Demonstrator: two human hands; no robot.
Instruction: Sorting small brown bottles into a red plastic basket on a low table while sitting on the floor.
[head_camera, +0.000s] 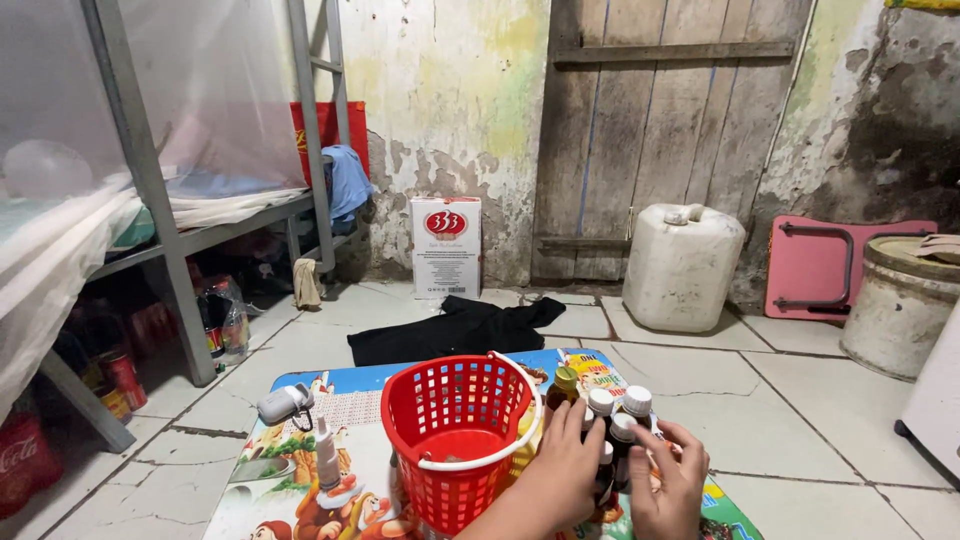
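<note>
Three white-capped dark bottles (620, 420) and one yellow-capped bottle (565, 385) stood clustered on the colourful mat (340, 400), just right of the red basket (455, 425), whose contents could not be made out. The left hand (565, 460) and right hand (670, 480) curled narrowly around the cluster, touching it.

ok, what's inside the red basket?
Red basket looks mostly empty: its red floor shows through the open top, with perhaps one small item. The near wall hides the bottom front; left hand rests beside it.
</note>
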